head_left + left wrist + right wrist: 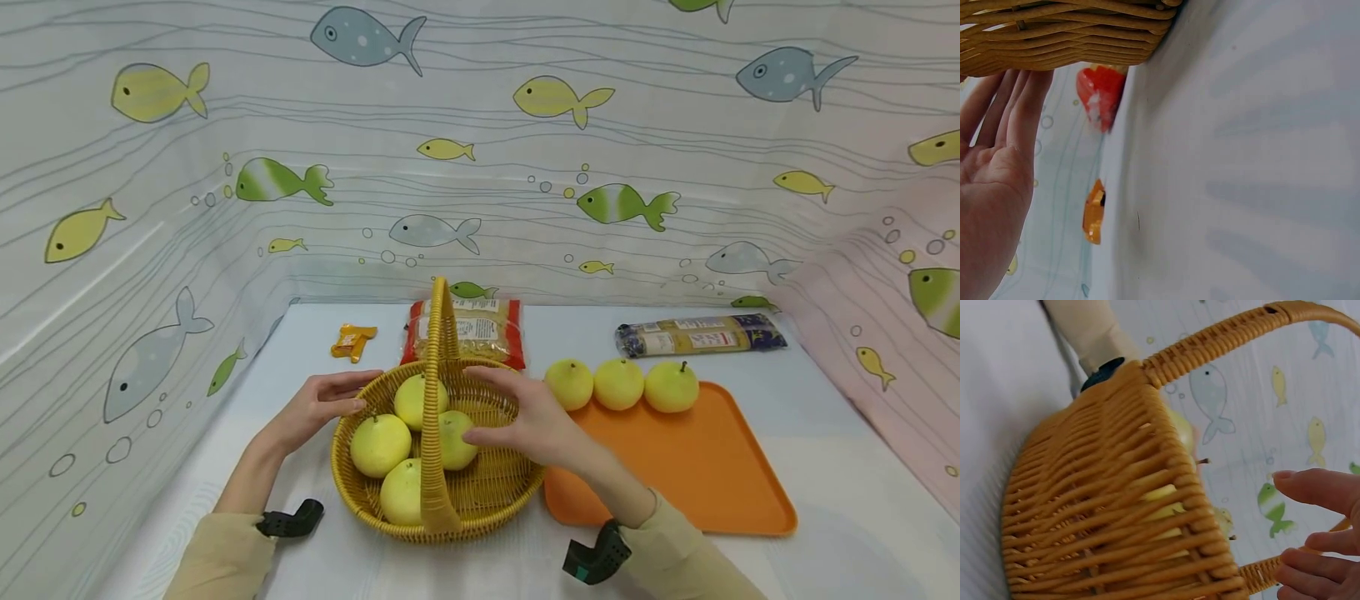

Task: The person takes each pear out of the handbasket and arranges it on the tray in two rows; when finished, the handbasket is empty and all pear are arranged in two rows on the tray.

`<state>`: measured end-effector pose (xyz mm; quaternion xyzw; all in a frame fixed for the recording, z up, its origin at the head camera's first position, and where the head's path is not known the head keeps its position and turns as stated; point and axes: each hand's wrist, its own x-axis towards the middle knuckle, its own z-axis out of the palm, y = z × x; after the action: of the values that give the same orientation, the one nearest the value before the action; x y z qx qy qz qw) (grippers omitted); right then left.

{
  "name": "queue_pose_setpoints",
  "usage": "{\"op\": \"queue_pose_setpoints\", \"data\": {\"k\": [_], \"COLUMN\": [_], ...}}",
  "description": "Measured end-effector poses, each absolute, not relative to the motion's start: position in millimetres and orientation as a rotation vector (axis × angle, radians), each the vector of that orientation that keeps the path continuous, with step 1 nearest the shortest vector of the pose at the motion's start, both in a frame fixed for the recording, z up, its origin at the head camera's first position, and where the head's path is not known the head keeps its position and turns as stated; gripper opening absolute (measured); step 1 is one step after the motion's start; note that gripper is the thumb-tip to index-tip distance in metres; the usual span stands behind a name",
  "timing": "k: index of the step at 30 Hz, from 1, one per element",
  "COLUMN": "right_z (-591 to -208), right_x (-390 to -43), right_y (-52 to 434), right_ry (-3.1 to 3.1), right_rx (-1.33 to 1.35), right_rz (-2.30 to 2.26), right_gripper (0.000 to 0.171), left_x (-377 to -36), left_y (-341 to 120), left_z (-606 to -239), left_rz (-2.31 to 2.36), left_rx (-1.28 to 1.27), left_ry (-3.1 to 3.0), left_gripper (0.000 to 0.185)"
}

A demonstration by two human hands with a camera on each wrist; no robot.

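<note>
A woven basket (pixel 487 496) with a tall arched handle (pixel 431 400) stands in the middle of the table. Several round yellow pears (pixel 380 446) lie in it, mostly on its left side. My left hand (pixel 318 408) is at the basket's left rim; in the left wrist view its straight fingers (pixel 1027 109) reach up against the wicker. Over the right part of the basket hovers my right hand (pixel 536 417), thumb and fingers spread apart with nothing between them. In the head view its thumb overlaps the pear (pixel 455 442) right of the handle.
On the right lies an orange tray (pixel 697 467), with three pears (pixel 618 384) in a row along its far edge. Behind the basket is a red-edged clear food packet (pixel 480 329). A small orange wrapper (pixel 352 342) lies back left, a long dark-ended packet (pixel 701 335) back right.
</note>
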<state>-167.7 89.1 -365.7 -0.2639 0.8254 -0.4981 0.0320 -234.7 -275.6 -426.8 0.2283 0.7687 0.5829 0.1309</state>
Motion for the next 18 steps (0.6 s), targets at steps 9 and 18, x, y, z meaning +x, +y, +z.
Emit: {"op": "queue_pose_setpoints", "data": {"k": [9,18], "right_z": [-375.8,-385.5], "right_x": [-163.8,-166.9], "right_y": [78.0,71.9], "right_ry": [2.549,2.553], "right_rx": [-0.838,-0.842], "right_rz": [-1.505,-1.500], "right_gripper": [0.073,0.073], "left_x": [-233.2,-231.9], "left_y": [-275.6,-274.7], "left_z": [-426.2,-422.6], "left_rz": [1.683,1.681], "left_rx": [0.660,0.652], "left_ry": [2.239,2.244], "left_gripper": [0.050,0.051]}}
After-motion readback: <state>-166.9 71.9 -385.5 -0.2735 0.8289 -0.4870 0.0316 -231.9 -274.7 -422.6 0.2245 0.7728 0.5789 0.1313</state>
